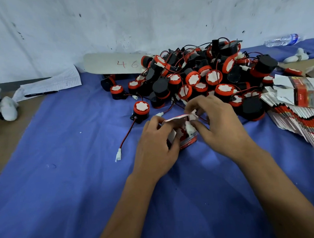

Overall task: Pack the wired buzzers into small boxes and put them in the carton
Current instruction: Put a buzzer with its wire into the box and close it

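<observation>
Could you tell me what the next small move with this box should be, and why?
Probably tuck the white connector down and close the flap: the left hand grips the small box, its top is open, and the right hand pinches at the opening.

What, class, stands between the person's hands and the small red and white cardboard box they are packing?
Nothing visible. The left hand grips the small red and white cardboard box at its side, and the right hand pinches its open top flaps. The carton it must go into is not in view.
</observation>
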The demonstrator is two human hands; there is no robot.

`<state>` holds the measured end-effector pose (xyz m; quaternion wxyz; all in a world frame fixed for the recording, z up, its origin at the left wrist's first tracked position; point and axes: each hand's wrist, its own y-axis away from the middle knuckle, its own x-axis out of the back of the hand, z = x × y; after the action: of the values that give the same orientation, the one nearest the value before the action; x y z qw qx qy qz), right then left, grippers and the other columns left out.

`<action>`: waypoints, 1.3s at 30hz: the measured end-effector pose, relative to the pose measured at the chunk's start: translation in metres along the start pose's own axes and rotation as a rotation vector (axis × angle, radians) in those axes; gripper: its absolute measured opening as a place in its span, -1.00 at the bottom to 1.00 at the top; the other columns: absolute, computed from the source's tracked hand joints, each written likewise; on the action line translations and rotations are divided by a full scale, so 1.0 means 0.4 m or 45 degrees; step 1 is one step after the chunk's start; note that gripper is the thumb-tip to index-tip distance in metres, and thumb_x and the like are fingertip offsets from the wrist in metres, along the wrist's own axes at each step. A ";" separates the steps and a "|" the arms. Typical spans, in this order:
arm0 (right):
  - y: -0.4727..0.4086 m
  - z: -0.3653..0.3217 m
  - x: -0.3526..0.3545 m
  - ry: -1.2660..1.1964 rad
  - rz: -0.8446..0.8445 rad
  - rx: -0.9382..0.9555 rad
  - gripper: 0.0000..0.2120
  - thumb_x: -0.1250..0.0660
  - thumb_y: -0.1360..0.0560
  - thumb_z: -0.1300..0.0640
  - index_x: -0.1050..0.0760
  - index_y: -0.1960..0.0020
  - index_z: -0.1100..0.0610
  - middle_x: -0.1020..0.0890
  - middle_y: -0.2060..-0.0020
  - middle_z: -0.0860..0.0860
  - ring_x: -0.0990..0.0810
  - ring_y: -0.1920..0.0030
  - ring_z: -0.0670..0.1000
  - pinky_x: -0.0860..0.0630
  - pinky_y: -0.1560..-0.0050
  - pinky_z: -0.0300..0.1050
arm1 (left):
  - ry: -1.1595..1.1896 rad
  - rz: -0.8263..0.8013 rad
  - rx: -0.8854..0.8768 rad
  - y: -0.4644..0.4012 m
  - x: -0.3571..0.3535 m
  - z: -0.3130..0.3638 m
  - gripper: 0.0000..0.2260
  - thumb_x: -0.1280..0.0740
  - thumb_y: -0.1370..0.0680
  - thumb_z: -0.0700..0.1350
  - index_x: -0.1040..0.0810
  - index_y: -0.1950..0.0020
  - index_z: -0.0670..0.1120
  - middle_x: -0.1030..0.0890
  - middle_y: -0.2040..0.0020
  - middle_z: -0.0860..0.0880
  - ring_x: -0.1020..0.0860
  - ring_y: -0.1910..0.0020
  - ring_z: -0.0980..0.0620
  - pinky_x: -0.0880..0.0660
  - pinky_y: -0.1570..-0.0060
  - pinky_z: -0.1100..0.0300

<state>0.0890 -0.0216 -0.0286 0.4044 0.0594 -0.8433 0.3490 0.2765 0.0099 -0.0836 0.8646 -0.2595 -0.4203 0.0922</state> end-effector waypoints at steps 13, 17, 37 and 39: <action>0.008 0.005 -0.008 -0.025 0.276 0.257 -0.89 -0.51 -0.52 0.26 -0.69 -0.03 0.12 -0.59 0.02 0.02 -0.57 0.04 0.02 -0.54 0.06 -0.08 | 0.093 0.029 0.054 0.002 -0.009 0.009 -0.76 -0.33 -0.60 -0.04 -0.59 -0.27 0.02 -0.48 -0.16 0.06 -0.53 0.01 0.07 -0.58 0.07 0.08; 0.016 -0.010 -0.006 -0.069 0.137 0.238 -0.97 -0.46 -0.57 0.20 -0.65 0.00 0.15 -0.67 0.16 -0.04 -0.64 0.15 -0.02 -0.59 0.16 0.01 | 0.291 0.178 0.283 -0.007 -0.016 0.011 -0.85 -0.47 -0.54 -0.20 -0.61 -0.08 -0.05 -0.56 -0.05 0.04 -0.57 0.02 0.05 -0.62 0.08 0.00; -0.026 -0.049 0.008 -0.194 -0.481 0.003 -0.82 -0.56 -0.43 0.30 -0.74 0.08 0.04 -0.72 0.21 -0.13 -0.67 0.15 -0.16 -0.60 0.11 -0.17 | 0.899 0.192 0.780 -0.006 -0.009 0.019 -0.75 -0.51 -0.47 -0.30 -0.48 0.20 -0.05 -0.73 0.11 0.01 -0.70 0.06 -0.06 -0.68 0.05 -0.16; -0.030 -0.050 0.009 -0.182 -0.494 -0.027 -0.81 -0.57 -0.42 0.30 -0.73 0.09 0.03 -0.71 0.19 -0.13 -0.68 0.14 -0.15 -0.61 0.09 -0.14 | 0.952 0.161 0.788 -0.008 -0.004 0.018 -0.80 -0.46 -0.48 -0.32 -0.49 0.18 -0.09 -0.73 0.10 -0.01 -0.70 0.07 -0.07 -0.65 0.16 -0.05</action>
<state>0.1040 -0.0173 -0.0111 0.4037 0.2411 -0.8462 0.2507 0.2700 0.0094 -0.0794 0.9856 -0.0307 -0.0175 0.1656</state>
